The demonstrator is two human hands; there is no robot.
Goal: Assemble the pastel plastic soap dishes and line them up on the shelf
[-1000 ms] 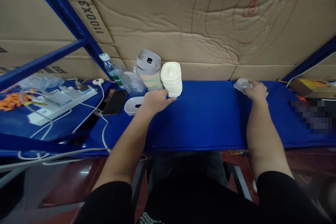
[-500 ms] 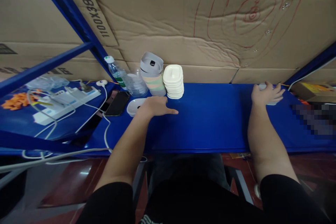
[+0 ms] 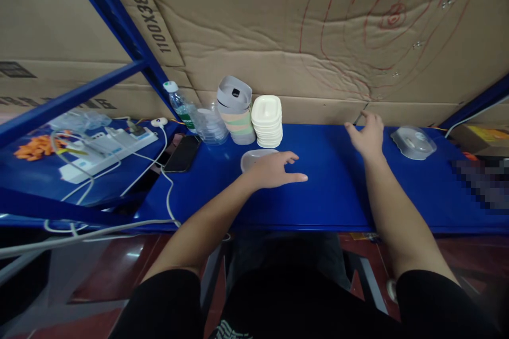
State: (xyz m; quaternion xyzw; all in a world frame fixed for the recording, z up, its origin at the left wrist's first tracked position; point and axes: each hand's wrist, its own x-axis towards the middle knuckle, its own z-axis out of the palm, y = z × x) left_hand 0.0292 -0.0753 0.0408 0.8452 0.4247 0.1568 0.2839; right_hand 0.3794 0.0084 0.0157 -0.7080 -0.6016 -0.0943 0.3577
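Observation:
My left hand (image 3: 272,169) is low over the blue table, its thumb stretched out to the right and apart from the fingers. Behind it and partly covered by it lies a shallow pale grey lid-like piece (image 3: 250,158); whether the hand touches it is hidden. My right hand (image 3: 368,135) hovers above the table near the back, thumb and fingers apart, holding nothing. To its right sits a clear plastic container (image 3: 414,143) with a whitish part inside. A stack of cream square lids (image 3: 267,119) stands beyond my left hand.
Left of the cream stack stand a grey-topped, colour-banded stack (image 3: 235,116), clear plastic containers (image 3: 210,126) and a water bottle (image 3: 181,108). A phone (image 3: 183,153), cables and a power strip (image 3: 107,154) lie at left. A cardboard wall (image 3: 278,26) closes the back.
My right hand has come off the clear container and moved left, leaving it on the table. My left hand and the pale grey piece have both shifted right.

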